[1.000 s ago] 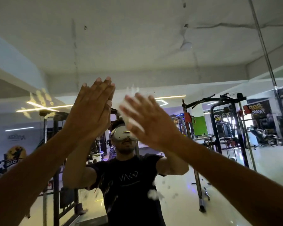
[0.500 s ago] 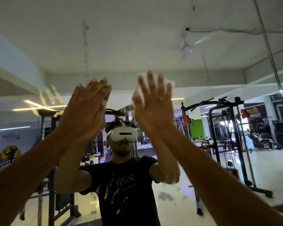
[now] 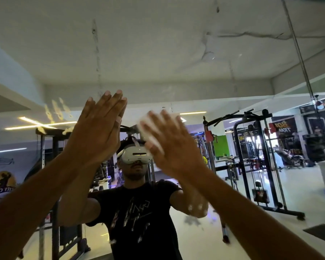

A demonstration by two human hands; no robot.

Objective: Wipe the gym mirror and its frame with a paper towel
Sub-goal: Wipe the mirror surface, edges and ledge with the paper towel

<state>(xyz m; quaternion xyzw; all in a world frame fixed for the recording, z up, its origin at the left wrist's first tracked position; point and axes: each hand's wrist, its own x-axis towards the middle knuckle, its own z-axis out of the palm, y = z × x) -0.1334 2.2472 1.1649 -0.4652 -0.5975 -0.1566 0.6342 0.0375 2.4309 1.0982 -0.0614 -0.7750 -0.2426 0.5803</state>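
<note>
Gym mirror (image 3: 176,53) fills the view, reflecting a ceiling, weight racks (image 3: 259,162) and a person in a black T-shirt (image 3: 139,212) wearing a white headset (image 3: 134,156). Left hand (image 3: 99,128): flat on the glass, fingers straight and together, pointing up. Right hand (image 3: 174,147): fingers straight and spread, pressing a white paper towel (image 3: 150,126) against the glass just right of the left hand; motion-blurred. A yellowish handprint smear (image 3: 57,113) lies left of the left hand.

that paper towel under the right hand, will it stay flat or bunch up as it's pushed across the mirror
Probably bunches: the paper towel looks thin, crumpled and limp, pinned only by the flat right hand. It likely slides easily on the smooth mirror.
</note>
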